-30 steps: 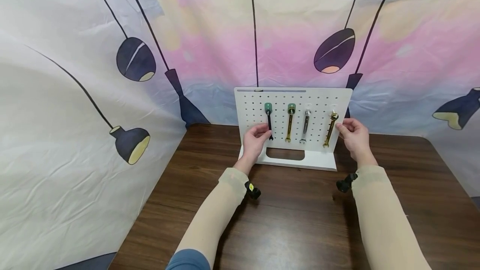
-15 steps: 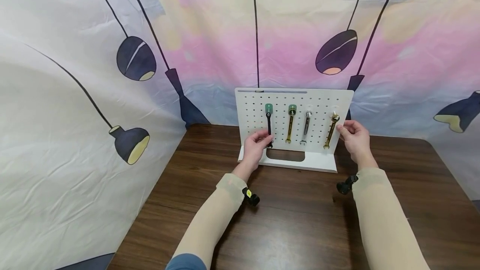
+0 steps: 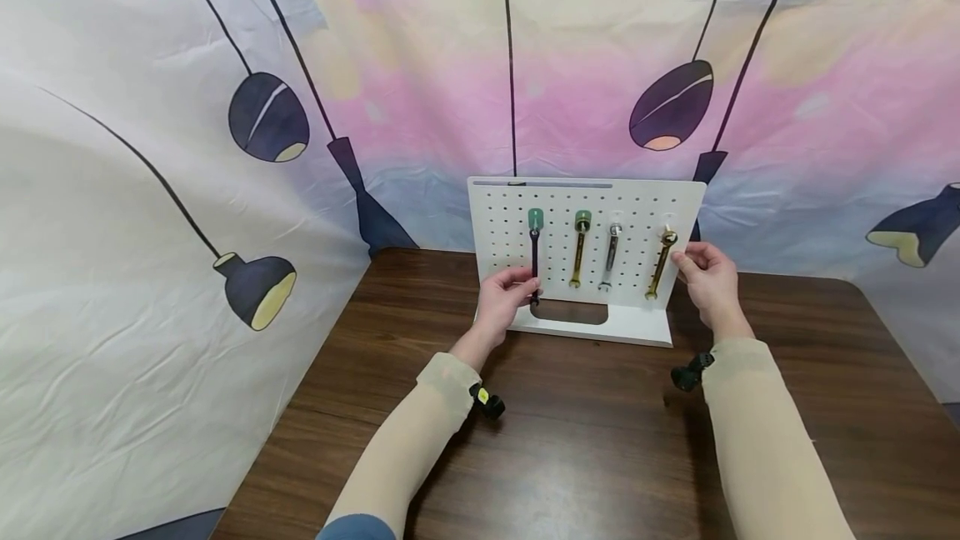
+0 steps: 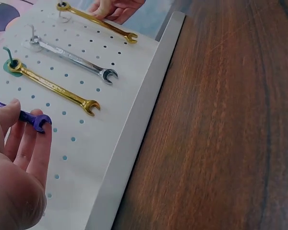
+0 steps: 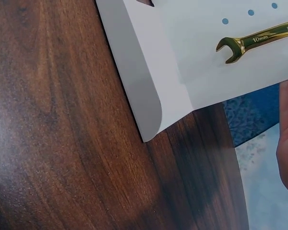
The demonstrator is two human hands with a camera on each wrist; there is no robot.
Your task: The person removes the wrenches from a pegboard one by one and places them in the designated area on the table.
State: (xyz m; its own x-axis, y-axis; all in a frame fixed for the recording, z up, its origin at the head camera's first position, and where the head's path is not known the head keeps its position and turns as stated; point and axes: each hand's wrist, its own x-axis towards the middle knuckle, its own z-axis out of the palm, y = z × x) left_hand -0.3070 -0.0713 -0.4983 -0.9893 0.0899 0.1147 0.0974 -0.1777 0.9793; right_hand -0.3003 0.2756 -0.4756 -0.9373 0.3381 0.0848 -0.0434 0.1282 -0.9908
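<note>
My left hand pinches a dark purple combination wrench between thumb and fingers, close to its open end. The wrench's ring end is up by the leftmost green-based hook on a white pegboard. To its right hang a gold wrench, a silver wrench and another gold wrench, marked 10mm in the right wrist view. At the pegboard's right edge, my right hand grips the board, thumb in front; its fingers behind are partly hidden.
The pegboard's base lip stands on a dark wooden table. A cutout opens low in the board. Close behind hangs a fabric backdrop printed with lamps.
My left hand has moved down and slightly left, drawing the purple wrench lower and out from the board. The right hand stays at the board's edge.
</note>
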